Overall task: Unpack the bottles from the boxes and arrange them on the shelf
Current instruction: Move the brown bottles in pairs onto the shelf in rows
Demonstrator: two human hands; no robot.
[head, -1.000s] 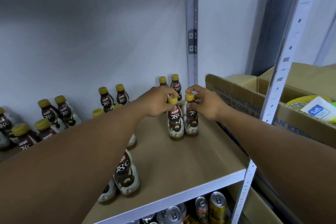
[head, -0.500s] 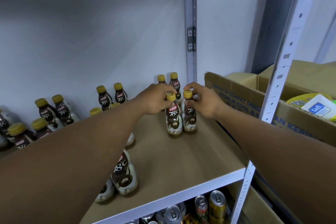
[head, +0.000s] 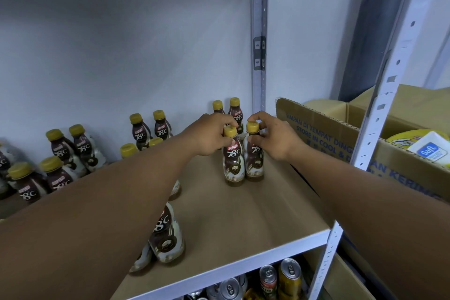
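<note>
Two hands on shelf: left hand [head: 209, 137] pinching cap of left bottle [head: 233, 161], right hand [head: 274, 137] pinching cap of right bottle [head: 254, 157]; both upright, touching, right of centre on the shelf [head: 243, 214]. Two more bottles [head: 235, 112] behind, against wall. Further pairs in rows leftward; exact total unclear, some hidden by forearm. Brown board, white metal edge. Cans [head: 280, 277] below. Open cardboard box [head: 341, 134] at right. Plain pale wall.
</note>
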